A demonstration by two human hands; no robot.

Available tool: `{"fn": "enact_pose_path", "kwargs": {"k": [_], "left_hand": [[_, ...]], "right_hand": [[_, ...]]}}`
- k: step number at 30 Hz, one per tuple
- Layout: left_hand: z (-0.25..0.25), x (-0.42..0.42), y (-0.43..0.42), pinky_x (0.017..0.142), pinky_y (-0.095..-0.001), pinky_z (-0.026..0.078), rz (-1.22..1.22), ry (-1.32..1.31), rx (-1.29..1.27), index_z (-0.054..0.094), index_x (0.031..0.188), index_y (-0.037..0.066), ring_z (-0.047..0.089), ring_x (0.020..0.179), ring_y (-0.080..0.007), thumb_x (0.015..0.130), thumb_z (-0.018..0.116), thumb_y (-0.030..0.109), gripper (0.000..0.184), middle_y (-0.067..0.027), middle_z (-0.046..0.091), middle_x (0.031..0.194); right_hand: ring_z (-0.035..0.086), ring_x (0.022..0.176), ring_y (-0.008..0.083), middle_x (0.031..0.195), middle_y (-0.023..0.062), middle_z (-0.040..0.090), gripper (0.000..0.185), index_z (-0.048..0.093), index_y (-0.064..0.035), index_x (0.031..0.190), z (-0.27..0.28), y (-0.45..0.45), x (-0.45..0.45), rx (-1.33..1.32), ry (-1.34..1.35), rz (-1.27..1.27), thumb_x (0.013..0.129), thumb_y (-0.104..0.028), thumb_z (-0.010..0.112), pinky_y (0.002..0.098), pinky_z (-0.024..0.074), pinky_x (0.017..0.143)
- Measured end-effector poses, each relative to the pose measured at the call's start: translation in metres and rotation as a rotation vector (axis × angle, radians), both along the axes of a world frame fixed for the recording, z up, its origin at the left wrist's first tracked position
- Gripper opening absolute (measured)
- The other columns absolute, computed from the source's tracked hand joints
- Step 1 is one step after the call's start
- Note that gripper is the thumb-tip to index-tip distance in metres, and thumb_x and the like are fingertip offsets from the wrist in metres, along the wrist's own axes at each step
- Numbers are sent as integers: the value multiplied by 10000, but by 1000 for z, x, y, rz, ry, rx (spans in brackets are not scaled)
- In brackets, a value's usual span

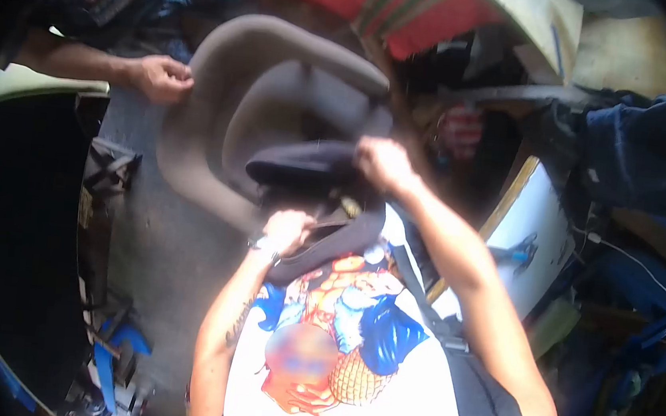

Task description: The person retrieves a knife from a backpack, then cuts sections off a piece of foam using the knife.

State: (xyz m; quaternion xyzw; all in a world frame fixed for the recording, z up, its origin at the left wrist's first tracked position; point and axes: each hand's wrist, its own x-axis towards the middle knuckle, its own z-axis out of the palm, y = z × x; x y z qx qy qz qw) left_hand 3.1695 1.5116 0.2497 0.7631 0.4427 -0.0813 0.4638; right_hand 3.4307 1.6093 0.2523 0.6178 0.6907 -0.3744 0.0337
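A large grey-brown curved piece (pixel 232 46), shaped like a rounded chair shell, fills the middle of the head view and is blurred. Inside its curve lies a dark padded piece (pixel 297 164). My left hand (pixel 286 232) is closed at the near edge of a dark band (pixel 337 244), close to my shirt. My right hand (pixel 385 165) is closed at the right side of the shell, beside the dark piece; motion blur hides what is in its fingers. A small yellowish thing (pixel 349 207) shows between my hands.
Another person's hand (pixel 161 79) is at the shell's left rim. A white board (pixel 527 235) with blue-handled scissors (pixel 519 254) stands to the right. Dark blue cloth (pixel 639 149) hangs at upper right. Tools and blue scraps (pixel 124 340) lie at lower left.
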Motion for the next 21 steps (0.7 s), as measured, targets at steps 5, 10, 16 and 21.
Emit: {"fn": "enact_pose_path", "kwargs": {"k": [5, 10, 16, 21], "left_hand": [[40, 3, 8, 816, -405, 454, -105, 36, -27, 707, 1041, 147, 599, 939, -258, 856, 547, 212, 253, -71, 648, 908], [33, 6, 13, 856, -375, 401, -151, 111, -20, 711, 1063, 182, 565, 991, -219, 862, 546, 231, 265, -45, 630, 922], [33, 8, 16, 845, -381, 418, -123, 110, -39, 704, 1064, 135, 564, 991, -247, 828, 590, 210, 273, -61, 629, 942], [35, 10, 14, 822, -390, 429, -152, 54, -18, 706, 1000, 89, 587, 939, -262, 821, 592, 203, 242, -89, 636, 895]], "right_hand": [[634, 1002, 352, 1049, 188, 665, 268, 651, -89, 1090, -22, 26, 30, 132, -36, -561, 865, -198, 554, 428, 491, 888], [626, 1044, 337, 1083, 186, 664, 310, 641, -98, 1138, -44, 22, 41, 84, 41, -685, 871, -245, 581, 416, 477, 915], [628, 1051, 322, 1096, 178, 663, 318, 631, -100, 1157, -38, 16, 38, 52, -38, -680, 882, -257, 596, 413, 475, 924], [628, 1053, 320, 1101, 165, 667, 322, 624, -88, 1144, -21, 7, 33, 30, -19, -745, 867, -252, 616, 402, 477, 933]]}}
